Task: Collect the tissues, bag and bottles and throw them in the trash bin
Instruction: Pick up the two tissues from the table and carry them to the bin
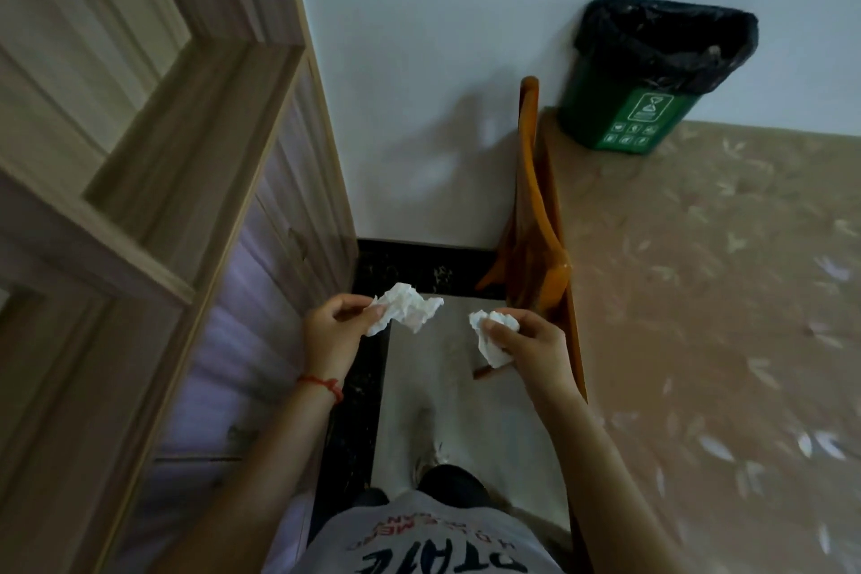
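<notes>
head view, i note the left hand (336,325) pinching one crumpled tissue (406,307) and the right hand (526,339) curled round a second tissue (494,336), both held clear at waist level, presumably for carrying to the lined green bin (638,107) on the table (699,294) ahead.

The green trash bin (638,117) carries a white-outlined label on its front: a large symbol in a frame at the top and a double row of small square icons beneath it. Any wording there is too small to read. The person's grey shirt (419,541) bears print seen upside down from above: large dark letters, partly cut off at the frame's edge, and a smaller red line that cannot be made out.
</notes>
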Action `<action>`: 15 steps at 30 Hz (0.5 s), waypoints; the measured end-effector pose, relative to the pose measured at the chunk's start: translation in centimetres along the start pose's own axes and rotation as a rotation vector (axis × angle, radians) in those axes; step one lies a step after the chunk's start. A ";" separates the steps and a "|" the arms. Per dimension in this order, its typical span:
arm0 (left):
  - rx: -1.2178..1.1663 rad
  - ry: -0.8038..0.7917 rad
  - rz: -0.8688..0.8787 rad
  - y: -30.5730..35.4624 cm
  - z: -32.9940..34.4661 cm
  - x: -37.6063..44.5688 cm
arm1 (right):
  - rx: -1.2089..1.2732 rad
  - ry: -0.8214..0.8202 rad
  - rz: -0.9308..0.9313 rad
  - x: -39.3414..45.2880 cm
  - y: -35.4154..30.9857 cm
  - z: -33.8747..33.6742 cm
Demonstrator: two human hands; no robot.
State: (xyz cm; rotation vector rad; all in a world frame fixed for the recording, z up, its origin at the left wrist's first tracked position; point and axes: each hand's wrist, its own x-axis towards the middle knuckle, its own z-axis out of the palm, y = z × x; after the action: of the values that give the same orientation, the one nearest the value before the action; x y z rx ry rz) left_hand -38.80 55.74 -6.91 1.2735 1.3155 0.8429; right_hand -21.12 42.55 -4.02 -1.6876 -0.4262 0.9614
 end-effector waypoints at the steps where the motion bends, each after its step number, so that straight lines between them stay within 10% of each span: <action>1: 0.001 0.008 0.001 0.6 0.6 1.2 | 0.003 0.002 -0.001 1.3 -0.7 0.1; 15: -0.035 0.003 0.035 6.2 5.9 16.8 | -0.032 0.005 -0.061 15.8 -8.7 3.6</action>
State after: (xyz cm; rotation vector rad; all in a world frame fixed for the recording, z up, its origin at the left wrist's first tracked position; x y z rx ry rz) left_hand -29.46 72.02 -5.54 1.2719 1.2791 0.8892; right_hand -12.65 58.79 -2.33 -1.6958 -0.4891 0.9105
